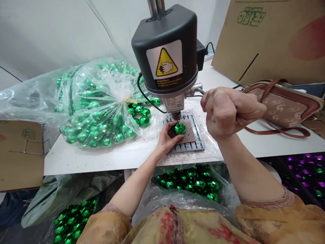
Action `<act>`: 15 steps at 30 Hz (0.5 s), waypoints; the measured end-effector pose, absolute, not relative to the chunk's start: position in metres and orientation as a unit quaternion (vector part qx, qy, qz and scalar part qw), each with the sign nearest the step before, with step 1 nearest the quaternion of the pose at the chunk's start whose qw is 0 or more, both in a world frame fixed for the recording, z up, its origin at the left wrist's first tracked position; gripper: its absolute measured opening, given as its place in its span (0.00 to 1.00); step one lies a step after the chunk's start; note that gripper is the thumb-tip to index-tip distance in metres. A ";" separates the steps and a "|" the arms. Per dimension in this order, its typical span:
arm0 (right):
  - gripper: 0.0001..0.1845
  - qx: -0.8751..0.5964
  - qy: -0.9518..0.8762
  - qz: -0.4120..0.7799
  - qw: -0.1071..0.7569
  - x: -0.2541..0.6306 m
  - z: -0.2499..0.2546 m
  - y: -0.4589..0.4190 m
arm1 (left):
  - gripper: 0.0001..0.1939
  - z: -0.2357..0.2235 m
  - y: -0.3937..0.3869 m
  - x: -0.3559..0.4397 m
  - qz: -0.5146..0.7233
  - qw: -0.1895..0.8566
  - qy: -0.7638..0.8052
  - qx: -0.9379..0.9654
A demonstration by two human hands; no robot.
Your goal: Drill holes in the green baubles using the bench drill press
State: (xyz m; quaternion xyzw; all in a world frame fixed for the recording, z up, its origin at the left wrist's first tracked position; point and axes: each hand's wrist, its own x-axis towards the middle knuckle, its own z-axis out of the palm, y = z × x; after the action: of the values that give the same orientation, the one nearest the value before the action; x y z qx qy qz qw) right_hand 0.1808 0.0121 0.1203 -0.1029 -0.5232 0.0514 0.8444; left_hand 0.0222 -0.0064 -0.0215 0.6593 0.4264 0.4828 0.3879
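Observation:
A black bench drill press (165, 51) stands in the middle of the white table, with a yellow warning label on its head. Under its chuck, my left hand (168, 137) pinches a shiny green faceted ball (180, 128) between thumb and fingers. The ball rests on a brownish board (191, 130) that lies on the slotted metal base (200, 144). My right hand (228, 110) is closed in a fist around the press's feed lever (200, 90), whose grip end is hidden in the fingers.
At left lies a clear plastic bag (93, 108) of green balls. Dark chips dot the white table (83, 159). Below its front edge, another bag holds green balls (195, 181). On the right are a handbag (281, 101) and a cardboard box (274, 40).

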 end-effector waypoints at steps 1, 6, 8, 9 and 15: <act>0.32 -0.114 -0.530 0.055 0.838 0.181 0.120 0.011 | 0.30 -0.022 -0.006 0.022 0.482 0.387 0.427 0.659; 0.30 -0.117 -0.543 0.043 0.830 0.185 0.116 0.009 | 0.31 -0.023 -0.006 0.021 0.478 0.390 0.429 0.659; 0.30 -0.097 -0.550 0.035 0.829 0.185 0.113 0.012 | 0.31 -0.024 -0.006 0.021 0.480 0.394 0.428 0.657; 0.29 -0.088 -0.554 0.032 0.827 0.185 0.111 0.013 | 0.31 -0.024 -0.006 0.021 0.480 0.397 0.428 0.655; 0.27 -0.076 -0.592 0.029 0.802 0.191 0.101 0.006 | 0.31 -0.022 -0.008 0.021 0.482 0.407 0.427 0.648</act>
State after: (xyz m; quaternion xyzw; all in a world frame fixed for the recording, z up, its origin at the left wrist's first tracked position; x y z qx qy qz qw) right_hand 0.1909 0.0058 0.1011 -0.0764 -0.5916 0.0287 0.8021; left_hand 0.0214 -0.0081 -0.0223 0.6480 0.4268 0.4819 0.4072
